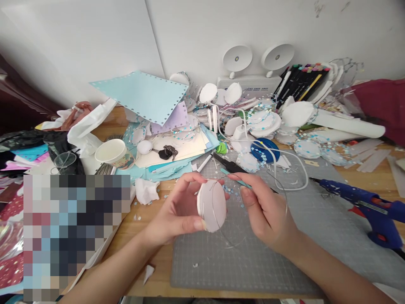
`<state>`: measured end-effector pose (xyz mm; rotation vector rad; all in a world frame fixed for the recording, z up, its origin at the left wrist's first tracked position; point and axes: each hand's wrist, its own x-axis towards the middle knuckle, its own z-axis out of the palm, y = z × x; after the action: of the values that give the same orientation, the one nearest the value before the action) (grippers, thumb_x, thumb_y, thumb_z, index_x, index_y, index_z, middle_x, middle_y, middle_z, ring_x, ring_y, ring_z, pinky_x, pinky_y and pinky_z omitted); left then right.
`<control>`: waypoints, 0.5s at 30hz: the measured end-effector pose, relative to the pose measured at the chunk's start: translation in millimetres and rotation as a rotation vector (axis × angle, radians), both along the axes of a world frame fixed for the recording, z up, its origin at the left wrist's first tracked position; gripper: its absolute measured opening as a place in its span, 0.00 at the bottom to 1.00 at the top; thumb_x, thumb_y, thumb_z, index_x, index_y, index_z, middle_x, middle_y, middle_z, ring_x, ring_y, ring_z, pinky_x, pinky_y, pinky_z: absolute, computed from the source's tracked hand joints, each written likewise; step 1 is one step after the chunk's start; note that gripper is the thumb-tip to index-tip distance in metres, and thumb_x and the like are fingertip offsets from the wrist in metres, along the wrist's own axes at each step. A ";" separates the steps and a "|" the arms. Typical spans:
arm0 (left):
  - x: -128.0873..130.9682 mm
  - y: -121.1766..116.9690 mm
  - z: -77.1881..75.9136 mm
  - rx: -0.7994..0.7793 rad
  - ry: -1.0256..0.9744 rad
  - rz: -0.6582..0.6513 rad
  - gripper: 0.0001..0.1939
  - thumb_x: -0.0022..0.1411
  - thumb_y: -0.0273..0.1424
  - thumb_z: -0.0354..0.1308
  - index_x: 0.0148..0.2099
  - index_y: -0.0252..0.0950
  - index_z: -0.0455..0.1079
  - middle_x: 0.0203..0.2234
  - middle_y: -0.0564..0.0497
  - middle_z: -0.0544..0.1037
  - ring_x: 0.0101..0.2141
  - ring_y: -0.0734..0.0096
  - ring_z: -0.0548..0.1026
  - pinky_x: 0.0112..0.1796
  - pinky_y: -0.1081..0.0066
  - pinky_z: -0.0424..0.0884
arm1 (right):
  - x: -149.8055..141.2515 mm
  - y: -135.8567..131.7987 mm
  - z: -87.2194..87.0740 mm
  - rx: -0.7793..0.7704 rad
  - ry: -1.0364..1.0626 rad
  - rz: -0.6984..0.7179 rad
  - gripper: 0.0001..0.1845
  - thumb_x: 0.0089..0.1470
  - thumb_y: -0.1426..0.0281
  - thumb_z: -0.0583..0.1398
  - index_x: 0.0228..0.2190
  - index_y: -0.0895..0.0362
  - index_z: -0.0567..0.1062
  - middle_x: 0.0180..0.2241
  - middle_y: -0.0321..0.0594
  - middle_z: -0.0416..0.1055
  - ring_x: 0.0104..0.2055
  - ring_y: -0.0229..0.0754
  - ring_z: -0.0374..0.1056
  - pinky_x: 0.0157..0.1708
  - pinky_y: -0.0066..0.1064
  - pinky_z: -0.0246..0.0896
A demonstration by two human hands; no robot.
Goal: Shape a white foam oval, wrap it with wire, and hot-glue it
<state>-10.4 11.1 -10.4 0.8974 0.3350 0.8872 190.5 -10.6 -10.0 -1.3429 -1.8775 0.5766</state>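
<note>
On the table lies a grey cutting mat; above it, the person's right hand and left hand. Left fingers curve round a white disc's rim; right fingers, drawn together, pinch thin wire threaded there.

A white wall rose behind the wooden table, dark smudges marking it high on the right, while a pale panel with a slanting edge covered its left part. Against it stood a white twin-headed lamp. Soft light lay over everything, and a dark reddish-brown surface filled the far left.
</note>
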 end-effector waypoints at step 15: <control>-0.3 -0.1 -2.6 0.001 -0.044 -0.077 0.25 0.48 0.27 0.67 0.47 0.46 0.63 0.52 0.46 0.68 0.51 0.50 0.70 0.40 0.63 0.70 | -0.9 2.2 -0.3 -0.009 -0.071 0.033 0.19 0.61 0.74 0.48 0.52 0.51 0.63 0.18 0.29 0.59 0.14 0.35 0.54 0.18 0.30 0.50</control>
<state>-10.7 11.0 -13.1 0.8847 0.2608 0.8344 189.6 -8.4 -10.3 -1.3566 -1.9595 0.5609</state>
